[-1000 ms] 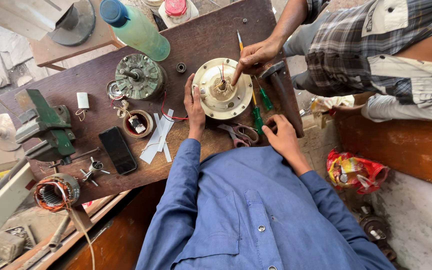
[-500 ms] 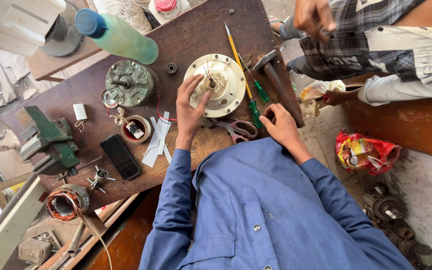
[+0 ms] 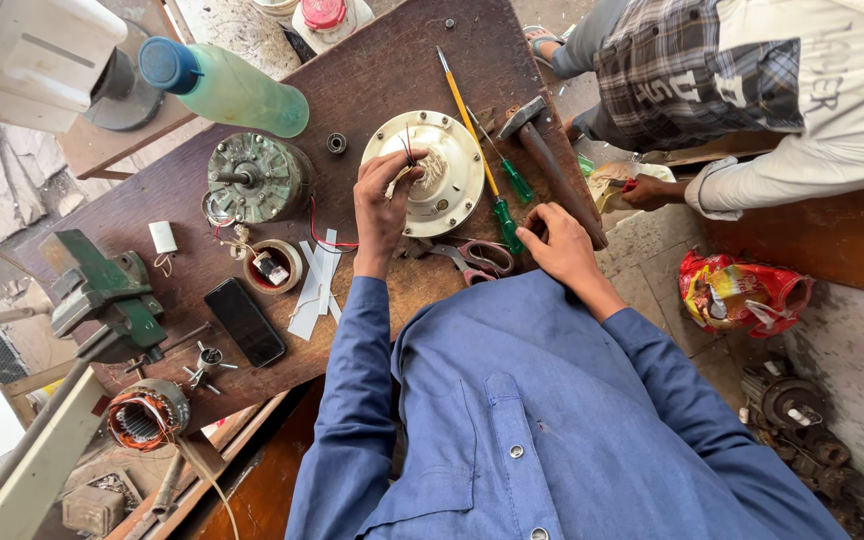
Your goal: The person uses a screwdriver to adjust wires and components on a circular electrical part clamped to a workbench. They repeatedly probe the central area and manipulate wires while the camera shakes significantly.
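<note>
I see my left hand (image 3: pixel 384 205) resting on the near-left part of the round cream motor cover (image 3: pixel 430 172), which lies in the middle of the brown wooden bench (image 3: pixel 382 70). The fingers are pinched together on a small bundle of thin wires (image 3: pixel 399 168) that rises from the cover's hollow centre; thumb and forefinger are closed around it.

My right hand (image 3: pixel 559 240) lies just right of the cover, at the bench edge. Its fingers are curled in, partly closed, and the fingertips touch the lower end of the hammer handle (image 3: pixel 562 190); I cannot tell whether they actually grip anything, as the palm side is hidden.

Between that hand and the cover lie two green-handled screwdrivers (image 3: pixel 507 222), the longer with a yellow shaft pointing away from me. Scissors (image 3: pixel 477 258) sit just below the cover, near my sleeve.

Left of the cover stands a grey-green motor body (image 3: pixel 255 177) with its shaft up. Beyond that, a green bottle (image 3: pixel 227 88) with a blue cap lies on its side. Nearer me, left of the cover, are a roll of tape (image 3: pixel 272 266), white strips (image 3: pixel 314 290), a black phone (image 3: pixel 243 320) and a green vise (image 3: pixel 102 295).

Another person in a checked shirt (image 3: pixel 687 70) sits to the right of the bench, one hand (image 3: pixel 647 192) lowered towards the floor.
</note>
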